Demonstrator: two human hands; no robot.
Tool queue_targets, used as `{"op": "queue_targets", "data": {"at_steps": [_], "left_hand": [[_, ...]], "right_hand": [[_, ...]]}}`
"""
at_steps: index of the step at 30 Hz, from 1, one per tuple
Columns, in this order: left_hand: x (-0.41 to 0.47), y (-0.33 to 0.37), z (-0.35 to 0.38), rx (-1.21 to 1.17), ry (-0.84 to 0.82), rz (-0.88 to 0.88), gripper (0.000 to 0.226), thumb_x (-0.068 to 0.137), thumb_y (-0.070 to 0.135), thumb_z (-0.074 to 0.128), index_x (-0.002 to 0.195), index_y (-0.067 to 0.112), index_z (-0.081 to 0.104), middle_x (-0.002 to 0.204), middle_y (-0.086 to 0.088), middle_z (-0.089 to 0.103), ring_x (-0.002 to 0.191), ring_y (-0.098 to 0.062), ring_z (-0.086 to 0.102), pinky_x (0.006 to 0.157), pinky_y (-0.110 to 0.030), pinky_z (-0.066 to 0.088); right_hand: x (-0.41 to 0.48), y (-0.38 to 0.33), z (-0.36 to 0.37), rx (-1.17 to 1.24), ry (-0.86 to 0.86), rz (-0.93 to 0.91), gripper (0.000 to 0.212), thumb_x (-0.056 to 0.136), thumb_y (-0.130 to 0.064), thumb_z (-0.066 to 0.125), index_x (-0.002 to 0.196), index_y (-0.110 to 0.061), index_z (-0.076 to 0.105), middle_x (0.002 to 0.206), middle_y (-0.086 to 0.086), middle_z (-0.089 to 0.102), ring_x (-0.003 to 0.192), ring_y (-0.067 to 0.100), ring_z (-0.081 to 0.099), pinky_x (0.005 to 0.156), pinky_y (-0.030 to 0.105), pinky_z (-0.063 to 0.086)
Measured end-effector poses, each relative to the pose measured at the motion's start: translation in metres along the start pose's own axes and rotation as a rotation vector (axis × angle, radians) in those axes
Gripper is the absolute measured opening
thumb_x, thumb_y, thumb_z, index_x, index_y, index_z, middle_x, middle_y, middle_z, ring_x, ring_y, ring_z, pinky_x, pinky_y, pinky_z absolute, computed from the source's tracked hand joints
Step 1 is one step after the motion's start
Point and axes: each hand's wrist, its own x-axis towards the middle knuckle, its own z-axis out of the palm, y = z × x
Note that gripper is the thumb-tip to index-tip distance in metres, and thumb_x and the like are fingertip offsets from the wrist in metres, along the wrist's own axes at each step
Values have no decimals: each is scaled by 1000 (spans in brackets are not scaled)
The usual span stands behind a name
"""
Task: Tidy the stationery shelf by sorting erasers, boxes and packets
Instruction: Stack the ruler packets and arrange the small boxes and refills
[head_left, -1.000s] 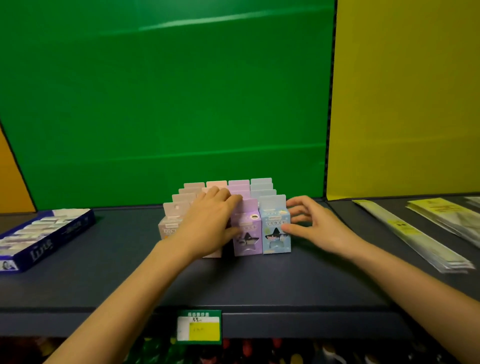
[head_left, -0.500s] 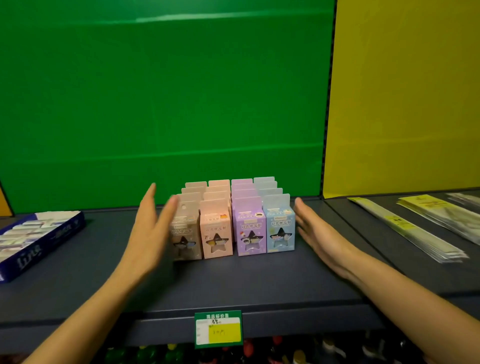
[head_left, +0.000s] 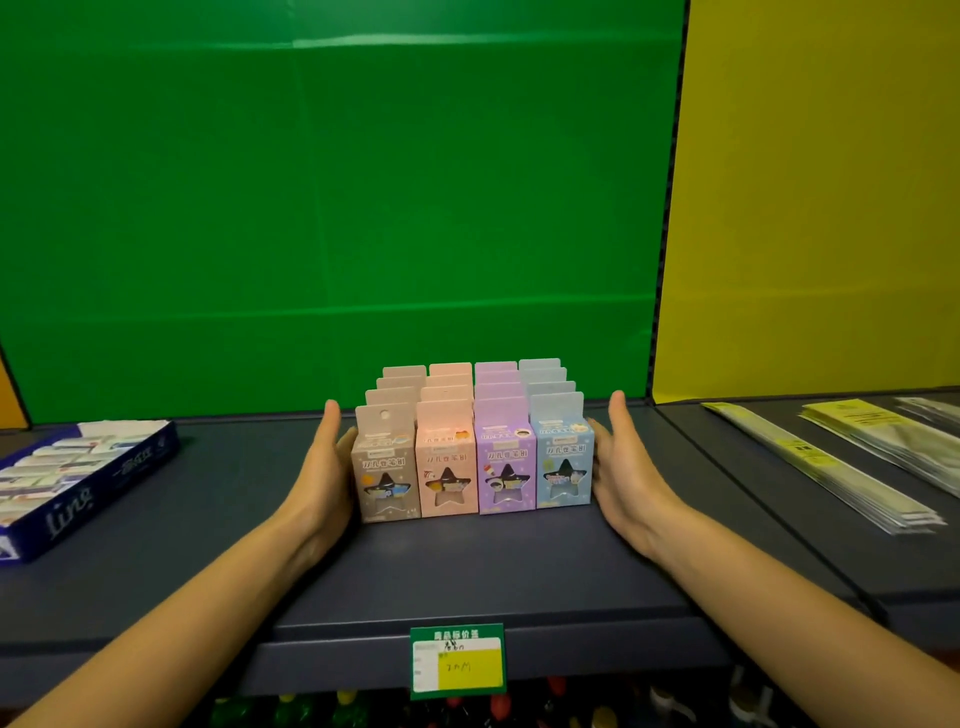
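Note:
Small pastel boxes stand in four rows on the dark shelf (head_left: 467, 566): a beige box (head_left: 387, 475), a pink box (head_left: 447, 470), a purple box (head_left: 505, 467) and a light blue box (head_left: 563, 462) at the front, several more behind each. My left hand (head_left: 324, 473) lies flat with straight fingers against the left side of the beige row. On the other flank my right hand (head_left: 621, 467) presses flat against the blue row. Neither hand grips anything.
A blue tray of erasers (head_left: 78, 478) lies at the shelf's left end. Long clear packets (head_left: 826, 462) lie on the adjoining shelf to the right. A green price tag (head_left: 457, 661) hangs on the front edge. Green and yellow back panels rise behind.
My left hand has come off the tops of the boxes and swung to their left side. Both hands have closed in flat on the block's two flanks, and the rows now stand tight together.

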Motion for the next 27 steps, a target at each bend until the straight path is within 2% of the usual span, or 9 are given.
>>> {"op": "queue_targets", "data": {"at_steps": [2,4,5,7,8,9,13,20,27], "left_hand": [[7,4,-3,-59,15,-43,64,88,65,15,113,21,54,102,-7,65,95,-25,60,76,-43,44],[13,5,0,-69,39,-62,67,87,67,16,108,19,58,94,-9,68,90,-27,61,72,-42,46],[16,4,3,-59,51,-61,67,87,67,17,102,18,60,86,-10,72,87,-27,63,69,-40,47],[21,1,7,-39,67,-62,68,86,68,18,93,18,64,69,-8,74,81,-28,64,66,-38,49],[23,0,8,-30,69,-66,69,86,69,19,90,17,65,66,-8,74,79,-28,64,65,-38,49],[24,-1,8,-25,71,-71,69,85,69,20,89,17,65,64,-8,74,78,-28,65,65,-38,49],[27,-2,6,-20,65,-81,66,86,68,22,87,19,66,64,-7,74,79,-27,65,66,-38,49],[24,-1,4,-59,56,-69,65,86,66,23,94,17,66,68,-8,74,84,-28,64,68,-39,49],[22,0,4,-18,35,-64,64,87,66,23,88,19,66,67,-7,75,83,-28,64,68,-40,49]], "right_hand": [[7,-7,0,64,69,2,78,86,-69,9,148,-22,18,151,4,34,136,23,37,108,42,31],[15,-13,2,119,91,18,82,84,-72,10,147,-22,23,150,5,36,134,26,40,107,46,34],[18,-15,3,140,101,30,81,84,-72,10,141,-21,36,141,8,48,125,28,49,101,47,39],[21,-20,9,128,128,29,70,87,-69,9,105,-23,59,103,12,67,94,28,63,82,43,47],[21,-22,10,114,125,36,66,88,-67,9,91,-25,59,91,10,68,86,26,64,77,40,47],[24,-21,10,110,118,46,64,88,-67,9,85,-26,58,89,9,68,83,25,64,75,40,47],[28,-17,9,130,92,49,64,87,-68,11,89,-27,59,88,9,67,81,26,63,75,39,48],[30,-16,6,172,93,48,68,85,-71,9,102,-27,58,92,9,67,87,28,63,86,46,45],[27,-12,10,137,81,35,64,86,-70,10,90,-29,60,92,8,68,88,28,64,92,47,45]]}}
